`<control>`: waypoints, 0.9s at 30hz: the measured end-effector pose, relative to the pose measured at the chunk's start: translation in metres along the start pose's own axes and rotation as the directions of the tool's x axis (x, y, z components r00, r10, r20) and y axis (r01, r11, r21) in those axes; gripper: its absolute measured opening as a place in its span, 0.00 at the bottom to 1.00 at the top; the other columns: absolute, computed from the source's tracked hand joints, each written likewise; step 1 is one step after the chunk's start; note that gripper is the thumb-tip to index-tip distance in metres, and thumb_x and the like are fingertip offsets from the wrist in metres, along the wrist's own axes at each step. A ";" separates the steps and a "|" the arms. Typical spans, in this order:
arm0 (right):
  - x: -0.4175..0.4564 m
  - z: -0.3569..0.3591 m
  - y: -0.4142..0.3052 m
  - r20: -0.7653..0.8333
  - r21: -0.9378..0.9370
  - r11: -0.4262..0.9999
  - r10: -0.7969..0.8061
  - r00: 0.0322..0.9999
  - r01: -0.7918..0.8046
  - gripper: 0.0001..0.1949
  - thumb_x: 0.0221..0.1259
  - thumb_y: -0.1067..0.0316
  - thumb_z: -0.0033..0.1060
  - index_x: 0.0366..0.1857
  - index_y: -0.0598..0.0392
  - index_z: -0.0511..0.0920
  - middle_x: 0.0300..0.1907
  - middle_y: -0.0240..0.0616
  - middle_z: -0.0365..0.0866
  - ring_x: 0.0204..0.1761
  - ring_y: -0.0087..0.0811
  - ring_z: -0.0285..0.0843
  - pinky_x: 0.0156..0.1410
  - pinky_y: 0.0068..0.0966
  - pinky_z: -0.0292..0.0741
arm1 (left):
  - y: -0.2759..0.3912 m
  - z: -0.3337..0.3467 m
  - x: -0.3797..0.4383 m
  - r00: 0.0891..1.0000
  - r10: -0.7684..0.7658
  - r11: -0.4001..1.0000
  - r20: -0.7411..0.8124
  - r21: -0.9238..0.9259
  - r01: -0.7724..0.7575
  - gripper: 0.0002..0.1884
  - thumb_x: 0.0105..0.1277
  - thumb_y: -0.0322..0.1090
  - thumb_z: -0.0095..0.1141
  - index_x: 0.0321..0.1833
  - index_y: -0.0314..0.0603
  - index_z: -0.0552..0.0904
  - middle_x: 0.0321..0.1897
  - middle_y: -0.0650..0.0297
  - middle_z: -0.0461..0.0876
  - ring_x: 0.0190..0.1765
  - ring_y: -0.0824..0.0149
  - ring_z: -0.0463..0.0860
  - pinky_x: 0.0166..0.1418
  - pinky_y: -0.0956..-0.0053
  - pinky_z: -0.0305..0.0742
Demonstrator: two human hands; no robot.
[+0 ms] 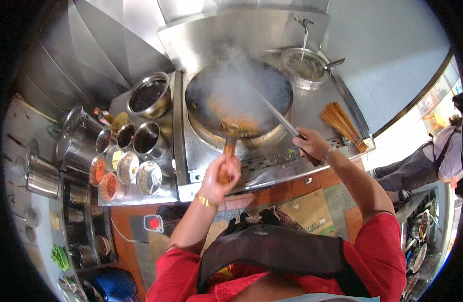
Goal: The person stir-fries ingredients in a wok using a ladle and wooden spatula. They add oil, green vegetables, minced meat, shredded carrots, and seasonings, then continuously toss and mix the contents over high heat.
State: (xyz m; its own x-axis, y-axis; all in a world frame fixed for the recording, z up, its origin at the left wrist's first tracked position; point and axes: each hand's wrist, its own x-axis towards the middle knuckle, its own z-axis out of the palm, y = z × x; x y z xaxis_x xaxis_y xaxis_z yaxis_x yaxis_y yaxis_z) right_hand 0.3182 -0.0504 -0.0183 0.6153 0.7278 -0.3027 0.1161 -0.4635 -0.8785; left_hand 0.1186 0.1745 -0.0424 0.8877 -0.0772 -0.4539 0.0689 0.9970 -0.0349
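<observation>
A large dark wok (278, 81) sits on the round burner ring of a steel range. My left hand (221, 175) is closed around its wooden handle (229, 149), at the near side. In my right hand (312, 145) is a long metal-shafted wok tool (278, 113) with a dark wooden grip. Its far end reaches into the wok, where smoke or steam hides it, so ladle or spatula cannot be told. Stir-fried food (237, 122), orange-brown with pale and green bits, lies at the wok's near side.
Left of the wok stand a pot of dark liquid (148, 94), a lidded stockpot (80, 139) and several seasoning containers (128, 168). At right are a water-filled basin (307, 70) under a tap (305, 26) and a bamboo wok brush (343, 124). Another person (439, 151) is at far right.
</observation>
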 end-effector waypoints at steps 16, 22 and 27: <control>-0.160 -0.040 -0.042 -0.096 -0.074 0.997 0.005 0.995 -0.012 0.21 0.53 0.72 0.52 0.54 0.55 0.67 0.32 0.28 0.73 0.29 0.19 0.71 0.33 0.20 0.71 | -0.053 -0.059 -0.080 0.998 -0.030 0.948 0.048 0.319 0.013 0.06 0.65 0.35 0.44 0.36 0.41 0.68 0.20 0.70 0.64 0.22 0.77 0.65 0.24 0.83 0.61; -0.142 -0.040 -0.056 -0.210 -0.002 1.000 -0.010 0.978 0.010 0.19 0.52 0.75 0.51 0.51 0.57 0.69 0.24 0.28 0.69 0.25 0.18 0.67 0.29 0.18 0.67 | -0.033 0.008 -0.033 0.994 0.071 0.980 -0.082 0.194 -0.054 0.11 0.59 0.32 0.50 0.42 0.36 0.70 0.20 0.72 0.69 0.19 0.77 0.66 0.21 0.83 0.63; -0.078 -0.013 -0.036 -0.135 0.314 0.949 0.020 0.991 0.024 0.12 0.54 0.71 0.50 0.43 0.59 0.70 0.16 0.29 0.67 0.16 0.20 0.66 0.18 0.17 0.64 | 0.000 -0.019 0.049 0.989 -0.064 0.997 0.130 -0.033 0.069 0.11 0.61 0.32 0.51 0.42 0.32 0.69 0.22 0.67 0.70 0.23 0.75 0.69 0.28 0.81 0.69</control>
State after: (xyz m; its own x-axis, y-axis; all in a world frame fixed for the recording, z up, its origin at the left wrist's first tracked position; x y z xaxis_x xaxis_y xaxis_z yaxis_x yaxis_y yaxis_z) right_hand 0.2757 -0.0973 0.0414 0.7170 0.6437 -0.2675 -0.1198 -0.2642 -0.9570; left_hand 0.1539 0.1709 -0.0814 0.9330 -0.1403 -0.3314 0.1148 0.9888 -0.0955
